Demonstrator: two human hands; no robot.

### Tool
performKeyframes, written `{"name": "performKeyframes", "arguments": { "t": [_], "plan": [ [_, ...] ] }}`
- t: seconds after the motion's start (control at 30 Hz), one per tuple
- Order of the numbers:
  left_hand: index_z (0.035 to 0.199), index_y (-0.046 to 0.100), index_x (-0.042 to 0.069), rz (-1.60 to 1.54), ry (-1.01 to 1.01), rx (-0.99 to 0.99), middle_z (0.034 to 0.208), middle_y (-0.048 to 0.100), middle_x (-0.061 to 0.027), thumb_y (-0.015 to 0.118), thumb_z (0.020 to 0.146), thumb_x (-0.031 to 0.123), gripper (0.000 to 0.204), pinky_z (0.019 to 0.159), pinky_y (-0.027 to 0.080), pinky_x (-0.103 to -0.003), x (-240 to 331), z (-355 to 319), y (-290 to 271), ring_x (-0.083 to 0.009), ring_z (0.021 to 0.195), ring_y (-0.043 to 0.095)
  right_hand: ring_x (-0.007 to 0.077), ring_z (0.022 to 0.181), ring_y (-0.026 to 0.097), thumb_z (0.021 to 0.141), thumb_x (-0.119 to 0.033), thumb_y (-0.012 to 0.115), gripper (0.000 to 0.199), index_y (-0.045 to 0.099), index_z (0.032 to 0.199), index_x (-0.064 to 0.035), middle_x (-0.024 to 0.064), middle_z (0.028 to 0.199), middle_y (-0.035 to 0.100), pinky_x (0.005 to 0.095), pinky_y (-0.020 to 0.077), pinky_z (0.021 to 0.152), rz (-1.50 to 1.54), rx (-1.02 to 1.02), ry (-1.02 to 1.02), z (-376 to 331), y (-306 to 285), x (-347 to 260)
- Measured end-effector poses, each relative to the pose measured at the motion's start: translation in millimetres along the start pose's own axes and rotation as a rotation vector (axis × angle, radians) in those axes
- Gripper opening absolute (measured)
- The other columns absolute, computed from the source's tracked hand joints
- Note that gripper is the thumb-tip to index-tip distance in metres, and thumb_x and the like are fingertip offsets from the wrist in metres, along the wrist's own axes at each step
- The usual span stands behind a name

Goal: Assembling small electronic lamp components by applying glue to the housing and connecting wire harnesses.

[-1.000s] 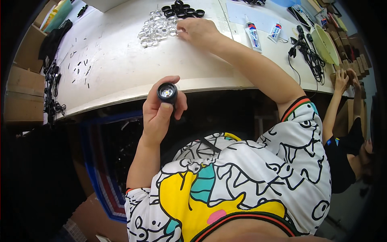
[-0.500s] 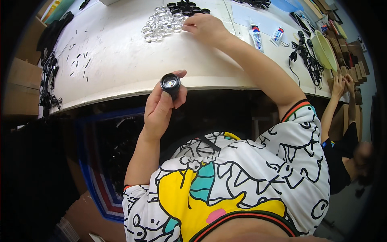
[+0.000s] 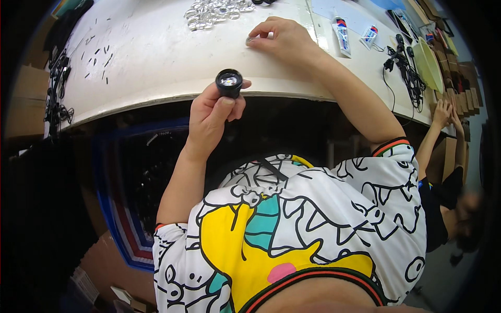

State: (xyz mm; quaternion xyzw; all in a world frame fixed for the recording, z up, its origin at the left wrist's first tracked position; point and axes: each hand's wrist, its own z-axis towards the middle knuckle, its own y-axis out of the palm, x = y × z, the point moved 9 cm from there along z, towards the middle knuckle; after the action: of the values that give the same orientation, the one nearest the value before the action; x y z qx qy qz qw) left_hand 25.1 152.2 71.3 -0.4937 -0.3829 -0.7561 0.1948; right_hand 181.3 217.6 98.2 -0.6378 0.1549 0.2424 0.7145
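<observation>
Plainly, we hold a black torch (image 3: pixel 229 81) in our left hand (image 3: pixel 211 112), its round light end turned up toward our eyes. The fingers (image 3: pixel 223 106) of that hand are closed around its body, thumb on the near side, and from where we look it overlaps the near edge of the worktop (image 3: pixel 167 62). Our right hand (image 3: pixel 287 37) is over the worktop, farther out, its thumb and forefinger pinched together on a small clear piece (image 3: pixel 249 39); most of it is hidden, so we cannot tell its full shape.

Beyond the right hand, to the left, we see a loose pile of clear round pieces (image 3: pixel 211 14), with black rings (image 3: pixel 263 1) just beside it, cut off by the top of our view. To the right of our right hand lie two tubes (image 3: pixel 342 37), near each other, and past them a tangle of black cables (image 3: pixel 409 78) beside a pale yellow-green basin (image 3: pixel 428 60). Small black bits (image 3: pixel 97 51) are scattered on the left of the worktop. Off to our right, a co-worker's hands (image 3: pixel 444 112) are raised close together.
</observation>
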Motion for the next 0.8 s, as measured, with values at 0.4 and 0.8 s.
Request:
{"name": "performKeyframes", "arguments": {
  "t": [0.4,0.8],
  "plan": [
    [0.105,0.053,0.002,0.068,-0.064,0.053,0.063,0.045,0.0003,0.051,0.085,0.038,0.042,0.051,0.025,-0.019,-10,3,4,-0.0066,0.056,0.036,0.0056,0.06,0.046,0.072,-0.015,0.068,0.017,0.066,0.085,-0.0039,0.0012,0.069,0.059,0.0189,0.0338,0.051,0.425,-0.15,-0.22,-39,-33,-81],
    [0.097,0.053,0.002,0.161,-0.103,-0.015,0.07,0.053,0.0011,0.052,0.082,0.012,0.018,0.057,0.036,-0.018,-14,7,14,-0.0056,0.063,0.046,0.009,0.068,0.053,0.074,-0.003,0.064,0.021,0.065,0.095,-0.0031,0.0045,0.081,0.059,0.0194,0.0398,0.057,0.415,-0.284,-0.326,-51,-32,-88]
  ]
}}
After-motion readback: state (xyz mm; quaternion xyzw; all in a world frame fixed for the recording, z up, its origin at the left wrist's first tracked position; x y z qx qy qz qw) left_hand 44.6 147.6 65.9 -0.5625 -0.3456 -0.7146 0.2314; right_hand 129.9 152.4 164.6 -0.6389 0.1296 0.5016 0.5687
